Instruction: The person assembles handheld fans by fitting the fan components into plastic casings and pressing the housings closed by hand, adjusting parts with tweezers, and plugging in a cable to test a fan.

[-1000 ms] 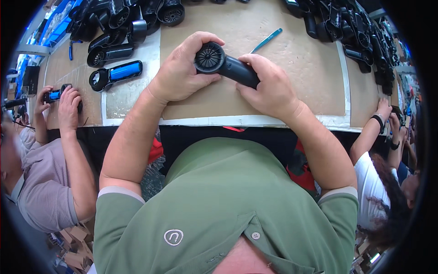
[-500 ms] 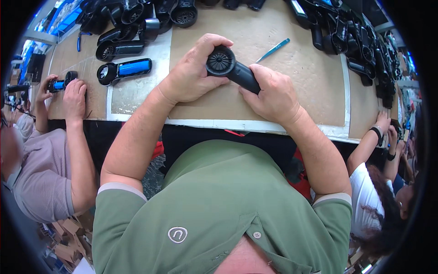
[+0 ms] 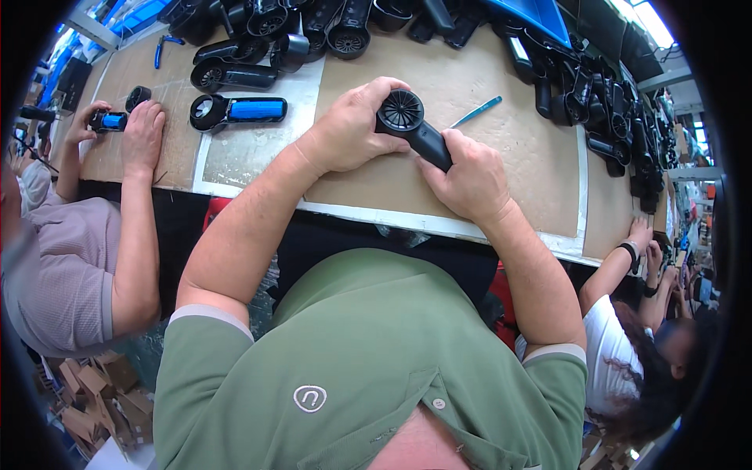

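Black fan device (image 3: 421,135) sits further right, slightly lower in view than second ago, over worktop (image 3: 376,190). Left hand (image 3: 352,129) clamped on fan head (image 3: 400,110), right hand (image 3: 475,177) on handle (image 3: 432,149). Teal pen-like tool (image 3: 478,111) at two o'clock, black-and-blue unit (image 3: 241,111) at nine, black housings (image 3: 270,22) heaped at ten.

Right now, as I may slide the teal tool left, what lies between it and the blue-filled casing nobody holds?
In the head view, the left hand and the round-headed black device it holds lie between them.
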`<move>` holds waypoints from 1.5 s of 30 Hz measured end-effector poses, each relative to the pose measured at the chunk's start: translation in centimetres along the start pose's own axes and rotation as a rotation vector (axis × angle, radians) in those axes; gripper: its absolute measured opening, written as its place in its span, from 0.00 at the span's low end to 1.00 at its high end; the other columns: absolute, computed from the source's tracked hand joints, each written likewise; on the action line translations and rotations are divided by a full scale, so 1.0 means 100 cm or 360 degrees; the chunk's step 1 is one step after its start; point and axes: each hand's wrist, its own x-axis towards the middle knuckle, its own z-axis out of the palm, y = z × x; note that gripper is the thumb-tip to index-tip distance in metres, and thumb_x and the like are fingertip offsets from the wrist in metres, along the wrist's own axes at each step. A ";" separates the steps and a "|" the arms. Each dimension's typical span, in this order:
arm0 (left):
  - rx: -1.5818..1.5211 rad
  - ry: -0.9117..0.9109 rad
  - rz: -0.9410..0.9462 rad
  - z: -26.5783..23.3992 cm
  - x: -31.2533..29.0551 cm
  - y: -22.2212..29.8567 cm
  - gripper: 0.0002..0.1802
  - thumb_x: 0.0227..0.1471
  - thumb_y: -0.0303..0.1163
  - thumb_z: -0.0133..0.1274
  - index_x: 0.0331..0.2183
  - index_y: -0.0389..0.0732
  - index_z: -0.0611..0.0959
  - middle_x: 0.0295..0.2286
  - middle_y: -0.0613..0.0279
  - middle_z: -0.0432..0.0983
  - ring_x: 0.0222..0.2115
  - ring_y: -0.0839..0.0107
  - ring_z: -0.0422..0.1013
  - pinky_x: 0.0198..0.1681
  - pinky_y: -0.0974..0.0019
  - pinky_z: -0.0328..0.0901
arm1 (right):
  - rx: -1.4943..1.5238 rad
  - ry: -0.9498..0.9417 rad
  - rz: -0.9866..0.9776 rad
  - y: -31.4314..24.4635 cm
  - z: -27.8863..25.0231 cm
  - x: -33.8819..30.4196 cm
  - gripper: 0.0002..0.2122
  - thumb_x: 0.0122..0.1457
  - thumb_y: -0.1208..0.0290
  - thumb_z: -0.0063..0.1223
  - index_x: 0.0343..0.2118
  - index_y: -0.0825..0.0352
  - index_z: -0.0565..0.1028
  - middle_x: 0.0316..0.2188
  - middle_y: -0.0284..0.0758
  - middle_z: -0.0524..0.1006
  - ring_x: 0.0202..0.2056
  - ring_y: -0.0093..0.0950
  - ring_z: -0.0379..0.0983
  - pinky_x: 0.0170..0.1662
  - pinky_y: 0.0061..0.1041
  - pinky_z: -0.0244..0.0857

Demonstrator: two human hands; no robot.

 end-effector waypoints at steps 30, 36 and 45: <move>-0.0240 0.0010 -0.0045 -0.001 -0.002 -0.005 0.45 0.38 0.15 0.75 0.59 0.48 0.79 0.48 0.62 0.84 0.47 0.64 0.80 0.57 0.61 0.74 | 0.1748 0.0171 0.0709 0.048 -0.034 0.008 0.09 0.71 0.80 0.54 0.48 0.73 0.84 0.31 0.33 0.82 0.27 0.21 0.75 0.32 0.20 0.72; -0.0203 -0.0017 0.0031 -0.001 0.001 -0.010 0.45 0.36 0.17 0.76 0.58 0.47 0.80 0.47 0.62 0.84 0.46 0.64 0.80 0.56 0.61 0.73 | 0.2271 0.0412 0.0714 0.053 -0.031 0.001 0.08 0.70 0.81 0.59 0.48 0.74 0.84 0.30 0.33 0.83 0.27 0.19 0.75 0.31 0.17 0.70; -0.0071 0.0010 0.0115 -0.001 0.000 -0.005 0.42 0.39 0.26 0.79 0.57 0.46 0.79 0.44 0.60 0.84 0.42 0.62 0.81 0.54 0.60 0.76 | 0.1271 0.0128 0.0916 0.045 -0.033 0.006 0.04 0.68 0.79 0.64 0.43 0.72 0.85 0.32 0.35 0.85 0.29 0.19 0.76 0.33 0.17 0.73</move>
